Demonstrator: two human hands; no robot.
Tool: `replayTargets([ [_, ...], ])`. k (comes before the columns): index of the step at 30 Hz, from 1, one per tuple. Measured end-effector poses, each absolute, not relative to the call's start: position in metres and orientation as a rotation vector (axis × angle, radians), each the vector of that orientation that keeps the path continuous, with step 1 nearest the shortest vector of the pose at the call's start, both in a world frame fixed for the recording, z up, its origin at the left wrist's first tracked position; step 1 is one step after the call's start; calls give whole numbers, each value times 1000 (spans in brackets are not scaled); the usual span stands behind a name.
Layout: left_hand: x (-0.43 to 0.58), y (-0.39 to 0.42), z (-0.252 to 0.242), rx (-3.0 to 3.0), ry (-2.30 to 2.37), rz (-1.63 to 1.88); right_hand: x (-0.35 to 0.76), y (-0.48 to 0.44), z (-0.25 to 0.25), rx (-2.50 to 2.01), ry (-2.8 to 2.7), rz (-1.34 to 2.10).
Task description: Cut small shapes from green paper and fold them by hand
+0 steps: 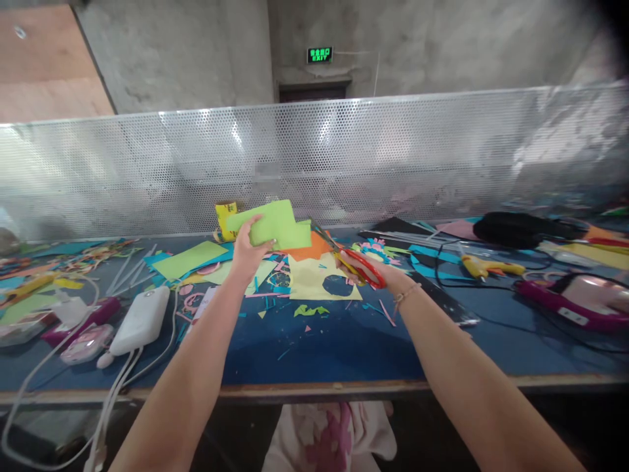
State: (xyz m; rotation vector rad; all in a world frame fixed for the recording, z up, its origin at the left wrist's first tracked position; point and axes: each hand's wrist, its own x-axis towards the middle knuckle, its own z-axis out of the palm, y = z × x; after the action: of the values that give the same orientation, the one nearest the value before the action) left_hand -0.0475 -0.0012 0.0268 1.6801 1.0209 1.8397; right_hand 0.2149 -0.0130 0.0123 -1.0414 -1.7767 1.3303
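Observation:
My left hand (249, 246) grips a light green sheet of paper (275, 224), held up above the table with a stepped cut along its right side. In my right hand (361, 265) is a pair of scissors (366, 267) with red and yellow handles. Their blades point up and left, close to the right edge of the green paper; whether they touch it I cannot tell. Beneath lie an orange sheet (307, 250) and a pale yellow sheet (307, 278) with a hole cut in it. A curled green scrap (310, 311) rests nearer me.
A white power bank (141, 321) with cables and a purple power strip (81, 321) lie at left. At right are a yellow glue gun (491, 267), a black pouch (515, 229) and another purple strip (560, 308). A perforated metal screen (196, 170) stands behind the blue table (314, 360).

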Motion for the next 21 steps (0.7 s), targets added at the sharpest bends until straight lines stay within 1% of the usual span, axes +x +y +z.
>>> replayTargets([
  [4, -49, -1, 25, 1746, 1147, 2095, 197, -12, 3, -938, -1712, 1361],
  [7, -48, -4, 26, 1736, 1152, 2203, 182, -20, -2, -900, -1642, 1452],
  [10, -45, -9, 27, 1729, 1143, 2204, 169, -31, -3, -875, -1590, 1543],
  [14, -39, -13, 27, 1701, 1091, 2130, 158, -39, -4, -844, -1565, 1534],
  [21, -34, -18, 26, 1733, 1136, 2084, 155, -31, -13, -765, -1550, 1488],
])
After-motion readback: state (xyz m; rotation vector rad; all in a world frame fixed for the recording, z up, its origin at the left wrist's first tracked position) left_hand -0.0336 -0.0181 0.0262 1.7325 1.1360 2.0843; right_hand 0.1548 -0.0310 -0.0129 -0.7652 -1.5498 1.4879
